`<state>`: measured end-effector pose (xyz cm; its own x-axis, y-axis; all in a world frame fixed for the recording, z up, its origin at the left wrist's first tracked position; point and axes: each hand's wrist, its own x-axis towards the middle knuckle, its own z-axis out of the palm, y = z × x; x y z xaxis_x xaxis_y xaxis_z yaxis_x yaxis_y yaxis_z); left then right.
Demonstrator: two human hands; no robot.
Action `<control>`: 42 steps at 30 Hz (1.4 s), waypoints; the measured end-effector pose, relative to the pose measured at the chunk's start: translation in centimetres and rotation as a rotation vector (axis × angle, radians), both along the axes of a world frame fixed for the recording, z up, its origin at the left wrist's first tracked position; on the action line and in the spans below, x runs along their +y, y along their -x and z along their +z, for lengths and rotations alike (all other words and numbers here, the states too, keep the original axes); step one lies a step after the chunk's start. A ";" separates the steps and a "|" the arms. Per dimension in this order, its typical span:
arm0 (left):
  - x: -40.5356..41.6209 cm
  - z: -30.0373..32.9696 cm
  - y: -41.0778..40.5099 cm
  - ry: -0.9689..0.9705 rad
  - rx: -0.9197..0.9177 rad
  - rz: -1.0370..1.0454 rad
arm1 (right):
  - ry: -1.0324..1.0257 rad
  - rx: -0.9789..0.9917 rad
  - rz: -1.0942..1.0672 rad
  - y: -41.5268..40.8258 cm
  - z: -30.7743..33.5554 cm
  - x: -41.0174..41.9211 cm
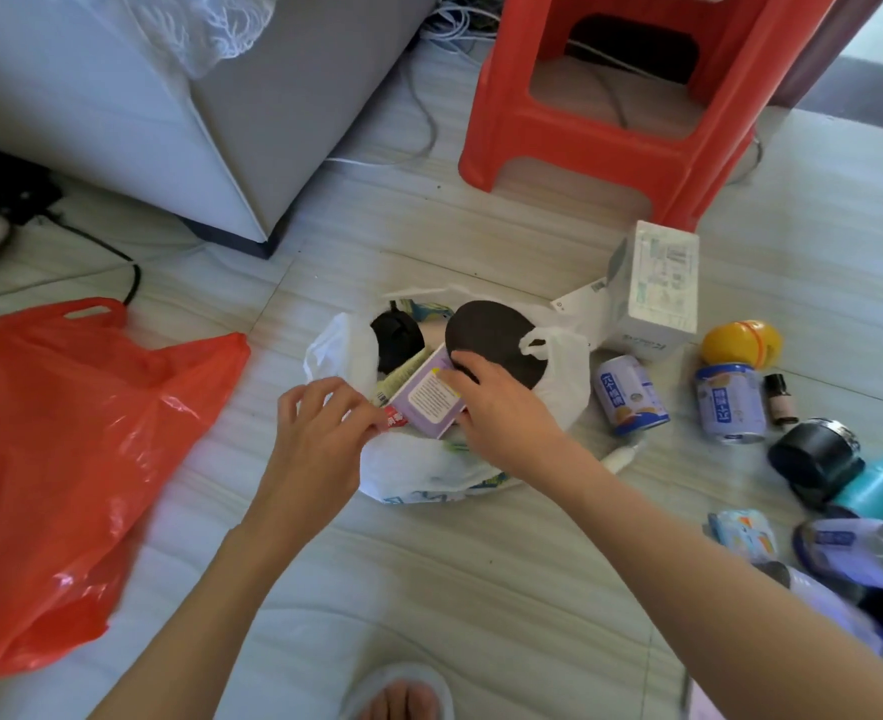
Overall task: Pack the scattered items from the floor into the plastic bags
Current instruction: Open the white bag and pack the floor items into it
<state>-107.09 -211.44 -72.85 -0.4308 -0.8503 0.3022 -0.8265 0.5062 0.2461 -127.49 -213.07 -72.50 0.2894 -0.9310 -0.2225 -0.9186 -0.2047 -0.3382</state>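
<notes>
Both hands work mid-frame: right hand (496, 407) clamped on a purple box (429, 397) entering the part-filled white bag (429, 470), left hand (319, 428) pinching its rim; cans (631, 394) and bottles (860, 550) lower right remain, red bag (65, 449) left looks empty

Both hands at white bag (566, 376): right hand (501, 407) on purple box (431, 397), left hand (319, 423) pinching rim (red bag (65, 459) lies left).
</notes>
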 end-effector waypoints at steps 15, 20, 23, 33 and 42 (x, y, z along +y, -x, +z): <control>2.2 0.6 1.1 -0.221 0.192 0.008 | 0.061 -0.085 -0.739 8.0 1.5 0.7; 3.2 0.4 1.2 -0.139 0.201 0.082 | -0.015 -0.894 -0.983 8.3 4.7 1.1; 3.7 0.6 1.3 -0.093 0.174 0.085 | 0.102 -1.119 -1.023 9.0 6.3 2.4; 3.6 2.3 5.4 -0.255 0.060 -0.072 | 0.074 -0.921 -1.067 14.2 3.5 8.4; 9.3 -0.4 18.8 -0.474 -0.212 -0.543 | -0.023 0.001 -1.113 22.8 -5.0 20.2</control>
